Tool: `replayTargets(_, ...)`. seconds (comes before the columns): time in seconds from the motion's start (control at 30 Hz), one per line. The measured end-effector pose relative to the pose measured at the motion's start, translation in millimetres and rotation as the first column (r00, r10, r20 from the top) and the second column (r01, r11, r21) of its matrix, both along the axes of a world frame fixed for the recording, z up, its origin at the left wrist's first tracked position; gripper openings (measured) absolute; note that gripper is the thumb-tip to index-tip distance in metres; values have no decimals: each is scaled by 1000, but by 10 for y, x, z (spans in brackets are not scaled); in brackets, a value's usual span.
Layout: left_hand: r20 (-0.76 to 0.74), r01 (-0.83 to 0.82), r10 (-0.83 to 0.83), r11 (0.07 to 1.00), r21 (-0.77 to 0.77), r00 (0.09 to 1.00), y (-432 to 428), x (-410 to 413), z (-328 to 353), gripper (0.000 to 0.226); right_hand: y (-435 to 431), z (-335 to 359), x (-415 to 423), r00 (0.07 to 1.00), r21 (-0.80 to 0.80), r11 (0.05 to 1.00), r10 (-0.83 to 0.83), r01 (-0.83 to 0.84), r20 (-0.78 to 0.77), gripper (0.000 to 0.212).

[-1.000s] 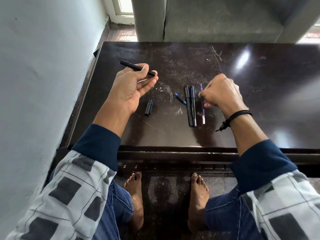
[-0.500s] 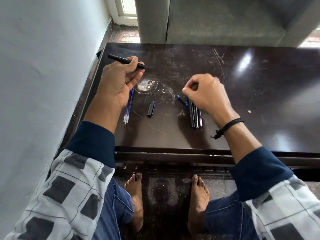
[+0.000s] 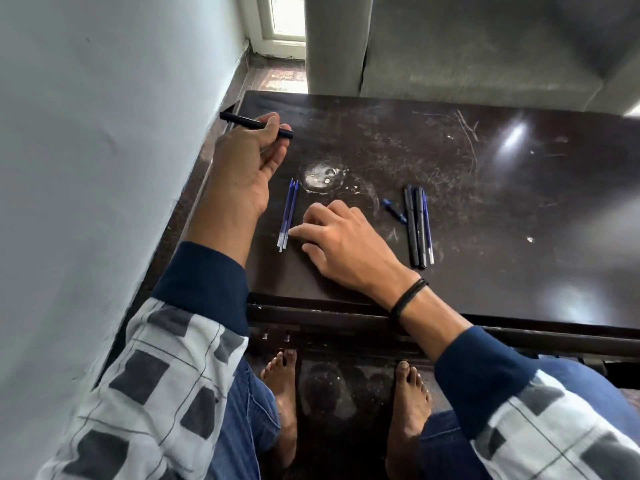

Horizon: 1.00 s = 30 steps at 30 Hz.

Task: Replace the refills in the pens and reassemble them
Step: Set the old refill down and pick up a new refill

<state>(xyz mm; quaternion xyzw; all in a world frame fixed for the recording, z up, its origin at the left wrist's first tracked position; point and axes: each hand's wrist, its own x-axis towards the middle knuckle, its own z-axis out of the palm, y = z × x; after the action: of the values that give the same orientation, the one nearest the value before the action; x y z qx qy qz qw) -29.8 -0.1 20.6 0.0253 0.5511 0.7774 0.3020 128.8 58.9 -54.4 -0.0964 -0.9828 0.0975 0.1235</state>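
My left hand (image 3: 242,164) is raised over the table's far left corner and grips a black pen barrel (image 3: 251,123) between thumb and fingers. Two blue refills (image 3: 288,213) lie side by side on the dark table (image 3: 485,209). My right hand (image 3: 343,239) rests on the table beside them, its index fingertip touching their near ends, nothing held. To the right lie two black pens (image 3: 415,230) with another blue refill (image 3: 427,226) against them, and a short blue piece (image 3: 394,210) just left of those. The small black cap seen earlier is hidden.
A pale wall runs close along the left edge of the table. A grey sofa stands behind the far edge. A round whitish stain (image 3: 323,176) marks the tabletop near the refills. My bare feet are on the floor under the near edge.
My right hand has left the group of pens and moved left and down to the near ends of the two refills. The left hand keeps holding the barrel.
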Motion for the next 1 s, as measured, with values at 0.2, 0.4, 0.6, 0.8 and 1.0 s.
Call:
replayTargets(0.2,-2,9,-9,1000,5,1000,1,-13,-1,6,-46,-53,5,999,105,994,1,3,-35,41)
replayTargets(0.4,2,12,-12,1000,12,1000,16,6,-3,5,-37,-40,38,1000,100,995,-18,19,-18,26)
replayTargets(0.6,-6,19,-19,1000,19,1000,24,6,0,5,-30,-53,34,999,95,995,-28,32,-39,29)
replayTargets(0.8,-1,24,-24,999,23,1000,16,-16,-2,6,-32,-51,4,999,92,995,-20,24,-48,17)
replayTargets(1.0,2,35,-35,999,26,999,36,11,3,6,-5,-73,25,1000,164,986,-7,10,-19,18)
